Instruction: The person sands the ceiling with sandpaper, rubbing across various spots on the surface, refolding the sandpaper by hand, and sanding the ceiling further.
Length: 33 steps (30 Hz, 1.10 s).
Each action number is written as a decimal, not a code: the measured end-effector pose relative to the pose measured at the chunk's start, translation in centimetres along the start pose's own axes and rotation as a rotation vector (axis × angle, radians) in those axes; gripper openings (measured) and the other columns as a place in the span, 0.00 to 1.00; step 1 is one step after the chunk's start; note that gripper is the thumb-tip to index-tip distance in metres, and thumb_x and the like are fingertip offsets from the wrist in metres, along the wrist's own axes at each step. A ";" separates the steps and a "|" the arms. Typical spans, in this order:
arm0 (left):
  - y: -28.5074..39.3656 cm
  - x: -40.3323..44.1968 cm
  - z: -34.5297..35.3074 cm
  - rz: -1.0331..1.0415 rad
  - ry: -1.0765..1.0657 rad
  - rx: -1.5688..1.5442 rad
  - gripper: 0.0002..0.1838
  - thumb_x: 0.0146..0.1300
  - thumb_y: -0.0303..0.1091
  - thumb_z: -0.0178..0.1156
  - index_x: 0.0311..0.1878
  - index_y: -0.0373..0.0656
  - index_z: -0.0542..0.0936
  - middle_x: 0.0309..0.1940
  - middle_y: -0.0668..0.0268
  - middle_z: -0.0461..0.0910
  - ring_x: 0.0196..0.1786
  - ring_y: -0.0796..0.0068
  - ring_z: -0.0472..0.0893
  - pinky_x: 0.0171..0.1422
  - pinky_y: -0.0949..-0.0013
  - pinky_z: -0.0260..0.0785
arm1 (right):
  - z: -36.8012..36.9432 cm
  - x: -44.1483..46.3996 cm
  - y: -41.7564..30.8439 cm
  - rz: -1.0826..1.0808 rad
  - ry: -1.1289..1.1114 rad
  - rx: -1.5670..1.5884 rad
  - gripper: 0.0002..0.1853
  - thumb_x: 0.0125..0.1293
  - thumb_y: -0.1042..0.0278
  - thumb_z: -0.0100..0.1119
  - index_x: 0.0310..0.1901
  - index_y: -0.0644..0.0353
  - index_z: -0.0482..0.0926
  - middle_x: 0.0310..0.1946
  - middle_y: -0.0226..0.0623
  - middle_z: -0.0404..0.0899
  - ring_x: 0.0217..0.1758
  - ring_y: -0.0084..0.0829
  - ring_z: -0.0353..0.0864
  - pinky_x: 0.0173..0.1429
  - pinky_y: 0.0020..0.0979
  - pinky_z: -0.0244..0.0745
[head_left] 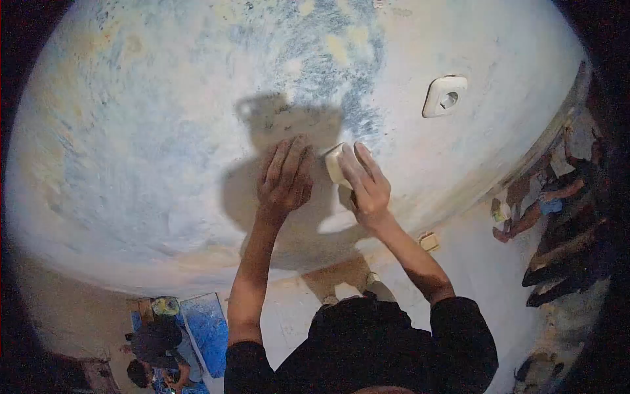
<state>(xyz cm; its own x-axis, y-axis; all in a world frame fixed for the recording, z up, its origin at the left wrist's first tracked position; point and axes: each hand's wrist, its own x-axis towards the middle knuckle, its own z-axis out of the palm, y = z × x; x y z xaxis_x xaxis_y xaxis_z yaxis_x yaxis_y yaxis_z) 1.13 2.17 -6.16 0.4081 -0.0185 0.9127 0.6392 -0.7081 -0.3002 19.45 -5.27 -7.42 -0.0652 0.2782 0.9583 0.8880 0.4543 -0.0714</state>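
Note:
My right hand [372, 190] grips a cream-coloured block [338, 165] with rounded edges, its face toward the wall [151, 157]. To its left, my left hand [285, 176] rests against the wall with fingers stretched upward and the thumb side toward the block. It holds nothing that I can see. Blue-grey, white and yellowish patches mottle the wall. Dark shadow from my head and arms falls around both hands. A white wall socket [448, 97] sits up and to the right of my right hand.
A small tan block-like object [428, 241] lies below, near the wall's foot. At lower left a person [157, 345] bends beside a blue board [206, 331]. More people [561, 190] are at the right edge, near dark items. My feet stand on pale floor [282, 322].

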 end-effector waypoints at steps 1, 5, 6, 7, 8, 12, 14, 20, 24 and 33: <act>0.0 0.2 -0.2 0.003 0.006 0.006 0.18 0.66 0.33 0.44 0.53 0.42 0.79 0.58 0.60 0.74 0.62 0.59 0.70 0.67 0.55 0.67 | 0.5 -0.3 0.5 -0.066 -0.071 -0.001 0.17 0.63 0.76 0.49 0.52 0.66 0.78 0.53 0.47 0.79 0.60 0.51 0.74 0.59 0.44 0.74; 0.3 0.2 -0.6 -0.008 0.005 0.008 0.17 0.66 0.32 0.44 0.51 0.41 0.80 0.58 0.60 0.74 0.62 0.60 0.71 0.67 0.55 0.67 | 0.9 0.0 1.4 0.076 0.080 -0.101 0.19 0.61 0.74 0.53 0.55 0.65 0.77 0.52 0.45 0.80 0.57 0.47 0.77 0.58 0.42 0.75; 0.3 0.1 -0.6 -0.004 0.005 -0.009 0.17 0.66 0.32 0.45 0.51 0.41 0.80 0.57 0.60 0.75 0.62 0.59 0.71 0.67 0.55 0.67 | 1.2 -0.7 0.8 0.064 -0.010 -0.027 0.20 0.60 0.75 0.53 0.55 0.66 0.76 0.52 0.45 0.80 0.56 0.47 0.77 0.57 0.42 0.75; 0.1 0.2 -0.5 0.003 0.010 -0.022 0.17 0.66 0.32 0.45 0.50 0.40 0.80 0.57 0.59 0.75 0.62 0.59 0.71 0.67 0.55 0.67 | 0.7 -0.6 1.1 -0.180 -0.091 -0.101 0.20 0.59 0.77 0.53 0.55 0.66 0.76 0.52 0.45 0.80 0.56 0.46 0.76 0.58 0.43 0.73; 0.1 0.3 -0.5 0.001 0.012 -0.022 0.17 0.66 0.32 0.45 0.50 0.40 0.80 0.57 0.59 0.75 0.62 0.59 0.71 0.67 0.55 0.67 | 0.4 -0.2 1.8 -0.182 -0.092 -0.101 0.20 0.59 0.77 0.53 0.55 0.66 0.76 0.52 0.45 0.80 0.56 0.46 0.76 0.58 0.43 0.73; 0.3 0.3 -0.2 -0.007 0.024 -0.034 0.17 0.66 0.31 0.45 0.50 0.39 0.80 0.56 0.59 0.75 0.62 0.59 0.71 0.66 0.55 0.68 | -0.5 1.5 2.0 0.171 0.177 -0.113 0.18 0.59 0.75 0.55 0.53 0.68 0.78 0.50 0.41 0.81 0.57 0.43 0.76 0.58 0.40 0.76; 0.1 0.1 -0.1 0.011 0.035 -0.030 0.17 0.66 0.32 0.44 0.49 0.40 0.80 0.56 0.59 0.75 0.61 0.59 0.71 0.66 0.55 0.68 | 0.0 0.1 2.7 -0.391 -0.159 -0.148 0.19 0.58 0.74 0.56 0.52 0.69 0.78 0.50 0.44 0.81 0.53 0.43 0.78 0.52 0.39 0.77; 0.1 0.1 -0.2 0.003 0.004 -0.043 0.16 0.68 0.34 0.44 0.50 0.41 0.80 0.57 0.57 0.74 0.62 0.55 0.71 0.66 0.48 0.65 | 0.0 -1.6 3.6 0.050 -0.051 -0.123 0.20 0.60 0.70 0.54 0.54 0.67 0.78 0.49 0.45 0.81 0.47 0.47 0.82 0.49 0.38 0.79; 0.2 -0.1 -0.1 0.005 0.014 0.018 0.17 0.67 0.33 0.44 0.50 0.40 0.80 0.56 0.58 0.75 0.61 0.57 0.71 0.66 0.52 0.66 | -0.1 -0.5 4.1 -0.132 0.044 -0.026 0.18 0.67 0.65 0.51 0.53 0.68 0.77 0.49 0.45 0.81 0.48 0.48 0.82 0.43 0.41 0.80; 0.3 -0.3 -0.3 -0.002 -0.001 0.017 0.17 0.68 0.34 0.43 0.50 0.41 0.80 0.57 0.57 0.74 0.61 0.56 0.71 0.66 0.50 0.64 | -0.4 0.3 2.4 -0.118 0.028 -0.066 0.16 0.56 0.76 0.56 0.48 0.64 0.81 0.47 0.39 0.83 0.51 0.40 0.81 0.50 0.35 0.80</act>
<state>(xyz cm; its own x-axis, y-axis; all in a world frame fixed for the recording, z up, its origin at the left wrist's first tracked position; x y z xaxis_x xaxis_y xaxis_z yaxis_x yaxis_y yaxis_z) 1.03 1.74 -6.43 0.4075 -0.0159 0.9131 0.6512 -0.6959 -0.3028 21.76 -4.39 -7.17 -0.1592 0.2019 0.9664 0.9030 0.4256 0.0599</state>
